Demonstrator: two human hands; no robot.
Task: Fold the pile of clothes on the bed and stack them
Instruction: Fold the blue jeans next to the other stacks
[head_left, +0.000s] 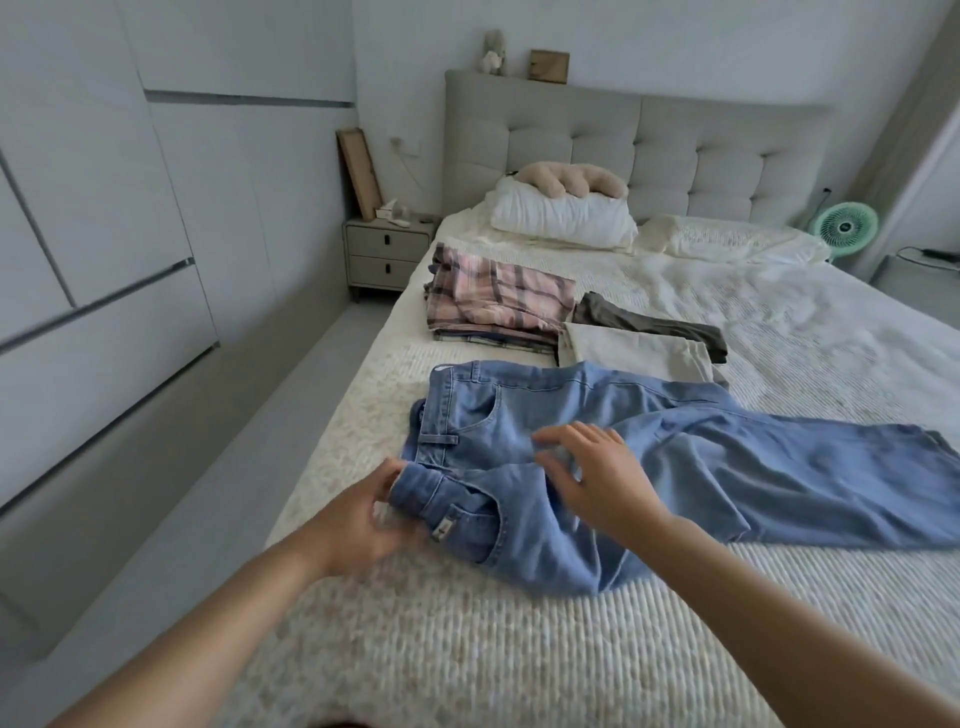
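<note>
A pair of light blue jeans (727, 452) lies across the bed (467, 649), waistband to the left, legs running off to the right. My left hand (363, 519) grips the near end of the waistband at the bed's left side. My right hand (592, 478) rests flat with spread fingers on the hip area of the jeans. Behind the jeans sits a folded stack topped by a pink plaid garment (498, 299). Beside that stack lie a folded beige garment (634, 351) and a dark olive one (654, 322).
White pillows (561, 215) and a beige cushion (571, 179) lie against the tufted headboard (675, 150). A nightstand (387, 254) stands left of the bed, a green fan (847, 228) at the right. Wardrobe doors (104, 234) line the left wall across a narrow floor strip.
</note>
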